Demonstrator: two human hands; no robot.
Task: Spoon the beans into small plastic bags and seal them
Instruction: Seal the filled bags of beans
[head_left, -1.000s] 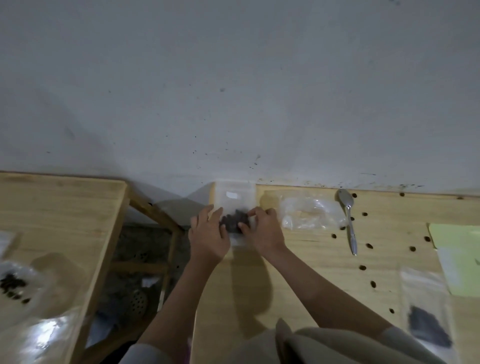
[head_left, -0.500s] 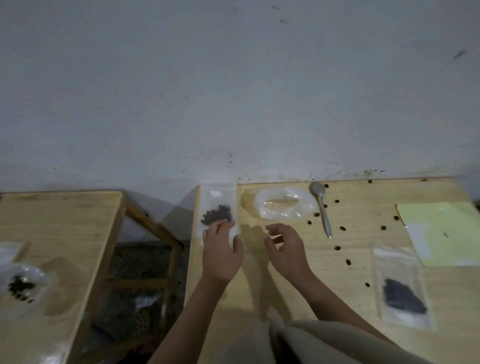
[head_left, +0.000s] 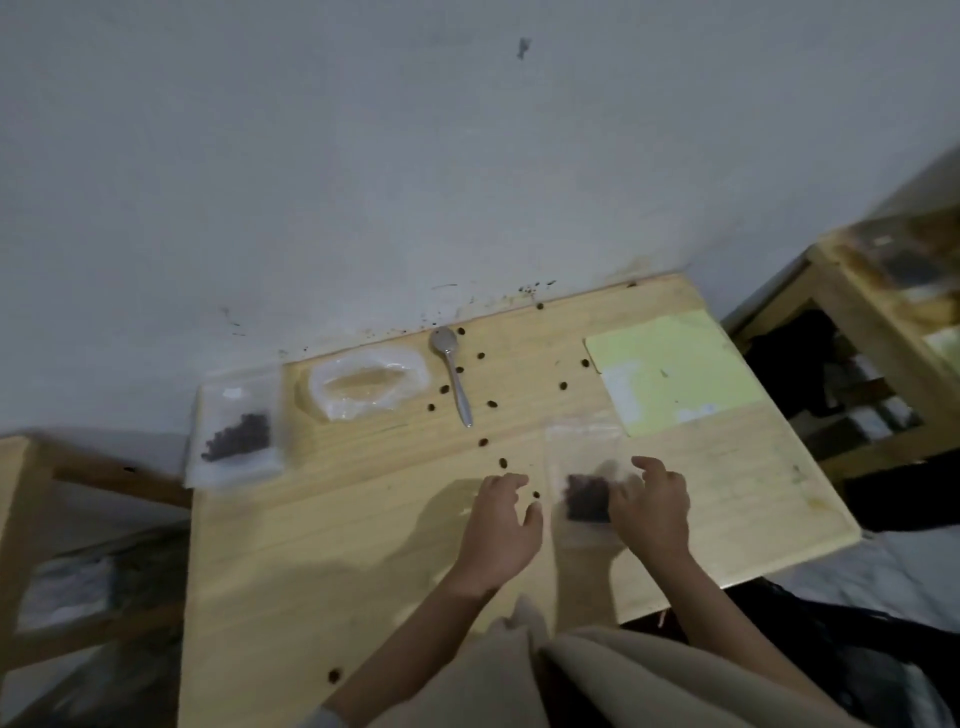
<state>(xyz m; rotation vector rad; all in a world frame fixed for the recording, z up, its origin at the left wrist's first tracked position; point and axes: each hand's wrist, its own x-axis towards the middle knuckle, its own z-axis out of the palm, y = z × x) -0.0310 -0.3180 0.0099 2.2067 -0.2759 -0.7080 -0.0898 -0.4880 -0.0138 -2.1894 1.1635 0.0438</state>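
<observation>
Near the middle of a pale wooden surface, seen from above, two bare hands reach toward a small clear plastic bag that lies flat with a dark clump of beans at its lower end. The right hand rests on the bag's right side, fingers loosely bent and spread over the plastic; motion blur makes it unclear whether it has a real grip. The left hand hovers just left of the bag with fingers relaxed and slightly curled, holding nothing. At the far left corner of the surface, hanging a little over its edge, lies a second clear bag with beans. Just beside it, closer to the wall, sits a crumpled, nearly empty larger plastic bag. To the right of that lies a metal spoon, bowl toward the wall. Loose beans are scattered around the spoon and down toward the hands, and one lies near the front edge. A pale yellow-green sheet lies flat at the far right corner. Other wooden furniture stands at both sides.
</observation>
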